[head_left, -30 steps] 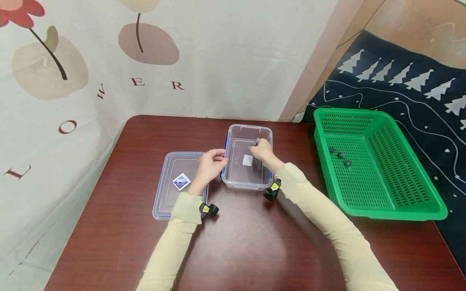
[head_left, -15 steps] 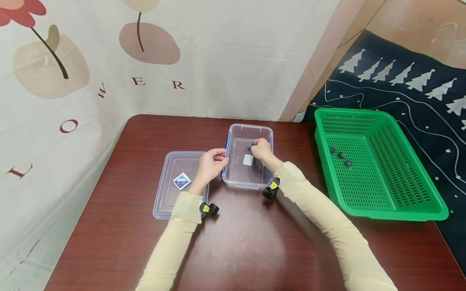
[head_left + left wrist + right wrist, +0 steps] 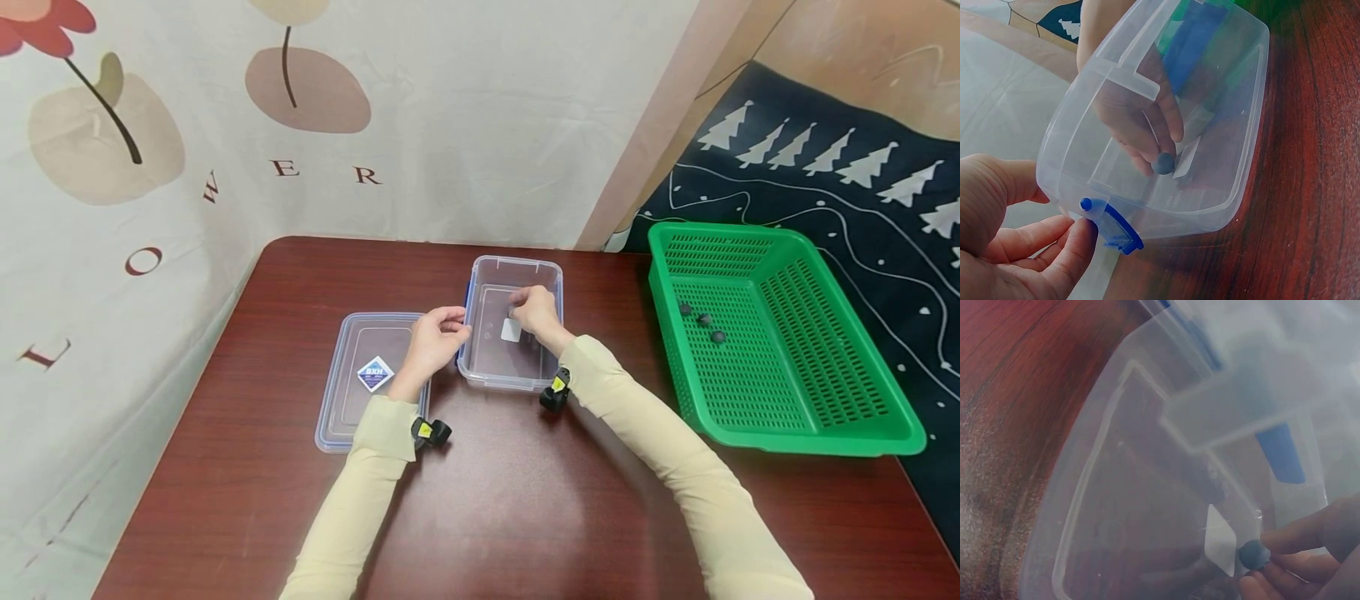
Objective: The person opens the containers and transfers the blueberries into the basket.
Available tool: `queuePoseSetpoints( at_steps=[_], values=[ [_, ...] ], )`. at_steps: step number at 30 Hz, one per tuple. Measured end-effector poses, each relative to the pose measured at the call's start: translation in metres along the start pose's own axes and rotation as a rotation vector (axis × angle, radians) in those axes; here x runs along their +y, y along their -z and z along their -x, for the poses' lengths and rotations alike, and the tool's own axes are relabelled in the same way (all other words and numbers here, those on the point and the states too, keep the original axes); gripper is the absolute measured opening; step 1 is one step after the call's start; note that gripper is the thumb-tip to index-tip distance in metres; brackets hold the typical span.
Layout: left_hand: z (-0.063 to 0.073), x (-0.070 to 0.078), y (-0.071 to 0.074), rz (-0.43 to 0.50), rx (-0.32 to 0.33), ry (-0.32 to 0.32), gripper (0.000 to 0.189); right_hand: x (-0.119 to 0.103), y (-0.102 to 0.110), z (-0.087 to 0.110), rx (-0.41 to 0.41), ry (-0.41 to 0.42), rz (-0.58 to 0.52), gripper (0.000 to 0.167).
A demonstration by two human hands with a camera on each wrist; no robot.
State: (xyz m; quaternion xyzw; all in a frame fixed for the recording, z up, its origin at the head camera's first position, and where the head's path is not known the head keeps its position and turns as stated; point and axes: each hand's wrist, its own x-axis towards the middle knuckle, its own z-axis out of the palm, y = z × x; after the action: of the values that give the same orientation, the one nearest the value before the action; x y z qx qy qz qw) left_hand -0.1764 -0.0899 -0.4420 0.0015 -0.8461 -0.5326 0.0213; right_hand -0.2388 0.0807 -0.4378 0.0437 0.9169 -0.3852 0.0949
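My right hand (image 3: 536,310) reaches into a clear plastic container (image 3: 487,382). Its thumb and fingers pinch a small dark blue-grey ball (image 3: 1254,554), low inside, beside a white label (image 3: 1219,540) on the bottom. The left wrist view shows this ball through the clear wall, at the fingertips; in the head view the hand mostly hides it. At the container's left side, my left hand (image 3: 432,340) grips the edge, thumb at the rim and fingers against a blue clip (image 3: 1116,228) that hangs outward. Under the left wrist lies the container's clear lid (image 3: 341,421) with a blue seal.
On the right stands a green perforated basket (image 3: 817,443) with three small dark balls, one of them a ball (image 3: 717,337) nearest me. All rests on a reddish-brown table (image 3: 480,500). A printed cloth (image 3: 480,125) hangs behind the table.
Inside the container my right hand has shifted slightly left and nearer to me with the ball, which showed more openly half a second ago. The left hand and container have stayed put.
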Motion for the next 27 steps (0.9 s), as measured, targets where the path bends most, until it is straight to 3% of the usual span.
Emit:
queuePoseSetpoints(
  at_steps=[11,17,27],
  values=[
    [0.0,-0.001,0.0,-0.001,0.002,0.004,0.031,0.004,-0.002,0.001,-0.011,0.032,-0.009,0.016],
    [0.0,-0.001,-0.001,-0.006,0.003,-0.006,0.031,0.004,0.003,0.002,0.011,0.063,-0.117,0.017],
    [0.0,0.0,0.0,0.013,0.0,-0.001,0.031,-0.004,0.039,0.007,-0.016,0.082,-0.217,0.021]
  ],
)
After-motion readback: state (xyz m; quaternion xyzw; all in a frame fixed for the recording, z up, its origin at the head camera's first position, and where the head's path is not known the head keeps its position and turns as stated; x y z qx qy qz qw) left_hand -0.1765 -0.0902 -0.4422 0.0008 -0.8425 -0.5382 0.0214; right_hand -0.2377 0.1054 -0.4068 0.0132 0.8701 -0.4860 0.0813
